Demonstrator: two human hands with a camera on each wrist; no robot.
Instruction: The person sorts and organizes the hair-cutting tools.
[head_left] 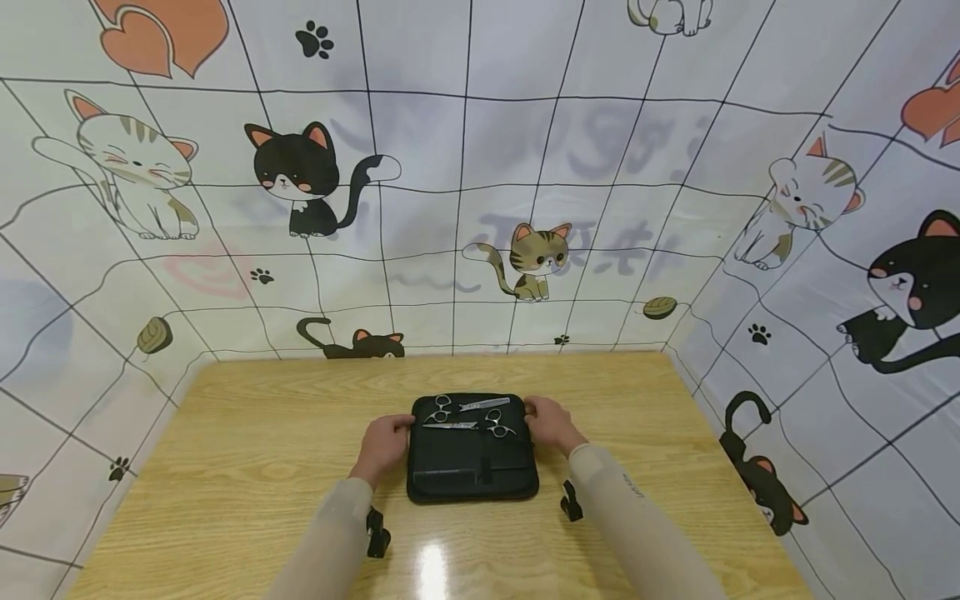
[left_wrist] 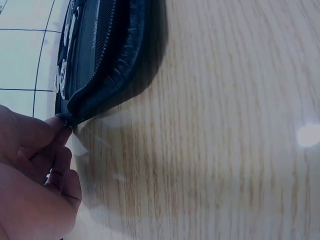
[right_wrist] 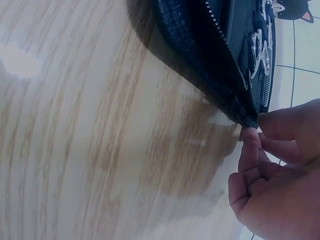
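A black zip case (head_left: 450,458) lies opened out on the wooden table, with its zipper teeth visible along the edges in both wrist views. Two pairs of silver scissors rest on its far half: plain scissors (head_left: 450,426) and toothed thinning scissors (head_left: 486,405). My left hand (head_left: 384,446) pinches the case's left edge between thumb and fingers. On the opposite side, my right hand (head_left: 553,423) pinches the right edge in the same way. In the right wrist view, the thumb and fingertips meet at the corner of the case (right_wrist: 240,107).
The light wooden table (head_left: 285,433) surrounds the case. A white cloth (head_left: 420,200) with cat drawings and black grid lines hangs behind and at both sides. Black wrist mounts (head_left: 377,533) hang under the sleeves.
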